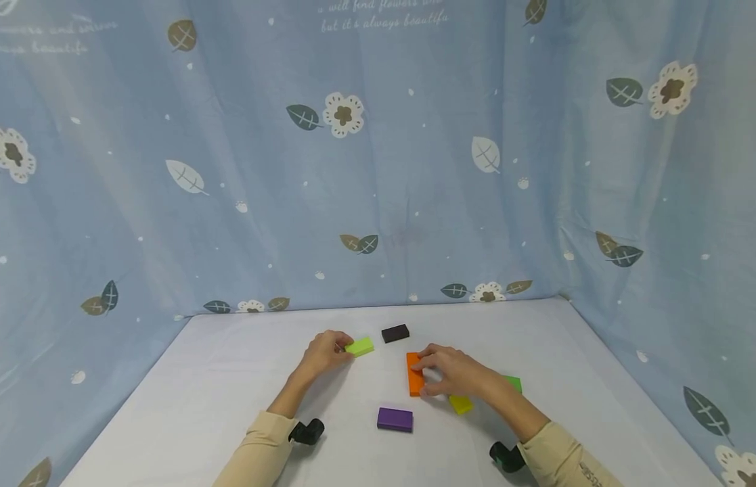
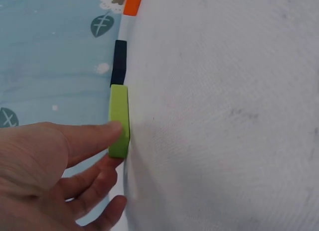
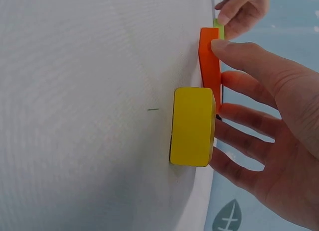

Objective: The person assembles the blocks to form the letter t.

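Observation:
My left hand (image 1: 323,353) pinches the near end of a lime green block (image 1: 361,347); the left wrist view shows the thumb lying along one side of this lime block (image 2: 119,109). Thumb and fingers of my right hand (image 1: 459,372) hold an upright-looking orange block (image 1: 412,385) that lies lengthwise away from me on the table. In the right wrist view the thumb is on the orange block (image 3: 209,66), its fingers along the far side. A yellow block (image 1: 461,406) sits under the right hand, partly hidden. Behind the right wrist a green block (image 1: 514,383) shows only in part.
A black block (image 1: 395,333) lies behind, between the two hands. Nearer to me is a purple block (image 1: 394,419). The white-covered table (image 1: 189,399) ends at a blue patterned curtain (image 1: 408,169) at the back and sides.

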Tool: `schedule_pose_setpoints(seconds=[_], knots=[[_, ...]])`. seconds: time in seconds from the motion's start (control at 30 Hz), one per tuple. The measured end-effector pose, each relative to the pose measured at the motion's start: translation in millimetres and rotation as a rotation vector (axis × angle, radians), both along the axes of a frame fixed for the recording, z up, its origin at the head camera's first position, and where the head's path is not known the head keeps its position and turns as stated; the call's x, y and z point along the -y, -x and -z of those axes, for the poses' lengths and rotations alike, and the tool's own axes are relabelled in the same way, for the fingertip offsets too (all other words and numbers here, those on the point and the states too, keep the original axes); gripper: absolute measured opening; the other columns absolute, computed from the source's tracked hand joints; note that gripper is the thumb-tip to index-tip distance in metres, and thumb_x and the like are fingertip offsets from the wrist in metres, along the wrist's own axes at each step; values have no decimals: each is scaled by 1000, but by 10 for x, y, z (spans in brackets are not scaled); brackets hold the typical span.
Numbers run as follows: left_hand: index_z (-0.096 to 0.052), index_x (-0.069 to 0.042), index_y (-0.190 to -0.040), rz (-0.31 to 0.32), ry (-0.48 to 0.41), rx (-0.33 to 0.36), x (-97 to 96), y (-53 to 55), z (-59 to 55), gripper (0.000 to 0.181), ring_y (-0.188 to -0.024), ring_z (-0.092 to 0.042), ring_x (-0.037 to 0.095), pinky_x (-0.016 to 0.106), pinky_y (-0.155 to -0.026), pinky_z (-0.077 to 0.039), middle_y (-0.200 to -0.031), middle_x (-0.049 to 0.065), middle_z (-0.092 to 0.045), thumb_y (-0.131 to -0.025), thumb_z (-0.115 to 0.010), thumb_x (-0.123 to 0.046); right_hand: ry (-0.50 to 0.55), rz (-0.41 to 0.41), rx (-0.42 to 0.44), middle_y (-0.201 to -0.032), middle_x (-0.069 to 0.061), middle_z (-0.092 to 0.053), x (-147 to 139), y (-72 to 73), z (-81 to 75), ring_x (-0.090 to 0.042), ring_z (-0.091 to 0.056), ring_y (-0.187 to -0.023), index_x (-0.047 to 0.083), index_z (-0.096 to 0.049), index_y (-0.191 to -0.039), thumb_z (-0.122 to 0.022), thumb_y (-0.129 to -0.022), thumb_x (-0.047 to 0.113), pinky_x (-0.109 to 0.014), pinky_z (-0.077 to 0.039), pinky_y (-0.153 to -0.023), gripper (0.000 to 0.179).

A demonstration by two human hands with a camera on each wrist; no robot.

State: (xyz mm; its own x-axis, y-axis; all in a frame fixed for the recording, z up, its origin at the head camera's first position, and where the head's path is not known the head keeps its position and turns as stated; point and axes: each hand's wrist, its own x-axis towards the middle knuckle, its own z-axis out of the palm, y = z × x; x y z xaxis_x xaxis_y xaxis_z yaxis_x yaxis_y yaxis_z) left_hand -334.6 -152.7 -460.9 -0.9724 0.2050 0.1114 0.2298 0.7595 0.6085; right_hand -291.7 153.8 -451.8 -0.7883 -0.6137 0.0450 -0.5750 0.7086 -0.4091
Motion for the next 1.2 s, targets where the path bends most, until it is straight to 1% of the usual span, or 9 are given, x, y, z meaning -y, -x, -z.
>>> schedule_pose_setpoints(seconds=[0.1,0.3,0.7,0.77,0.9,1.0,1.2], knots=[[-73,-4,-108,10,20,-17,11,-5,13,27,-84,-61,17,33,-71,-48,-97,8,-72,-82,-77,-9,5,-7,2,-131,-9,-61,5,-5,-2,-29,-59,-117,15,-70,-123,-77,-84,35,-51,-48,-102,44],[-72,-3,-110,16,20,-39,9,-9,48,28,-89,-62,21,37,-75,-50,-103,9,-72,-82,-76,-8,0,-6,-8,-131,-9,-61,5,-15,-3,-29,-59,-117,15,-70,-123,-77,-84,35,-51,-48,-101,44],[-72,-3,-108,26,9,-64,-3,-23,83,26,-87,-61,20,36,-76,-49,-102,9,-72,-82,-75,-7,-4,3,-4,-132,-8,-61,2,7,22,-28,-59,-117,17,-70,-123,-77,-83,37,-50,-49,-101,46],[-72,-2,-108,35,12,-75,-11,-24,81,27,-87,-62,21,37,-76,-50,-102,10,-72,-82,-75,-6,3,1,-1,-132,-8,-61,1,7,18,-28,-59,-118,17,-70,-123,-77,-83,37,-50,-48,-102,45],[-71,-1,-109,57,-9,-72,-37,-33,69,27,-88,-62,22,37,-78,-50,-103,11,-72,-82,-74,-5,8,-3,0,-131,-8,-61,-1,1,12,-28,-59,-117,16,-70,-123,-77,-84,37,-50,-48,-101,45],[-71,-1,-109,68,-21,-64,-56,-39,65,27,-88,-61,22,35,-78,-49,-103,11,-72,-83,-74,-6,3,-10,-10,-131,-8,-61,0,-4,15,-27,-59,-116,17,-70,-124,-77,-84,37,-50,-49,-101,45],[-71,0,-109,116,-21,-86,-85,-28,82,26,-86,-61,22,31,-75,-48,-102,11,-72,-84,-73,-5,3,-8,-3,-132,-8,-61,-2,-9,19,-27,-59,-117,17,-69,-124,-77,-84,37,-50,-49,-101,46]])
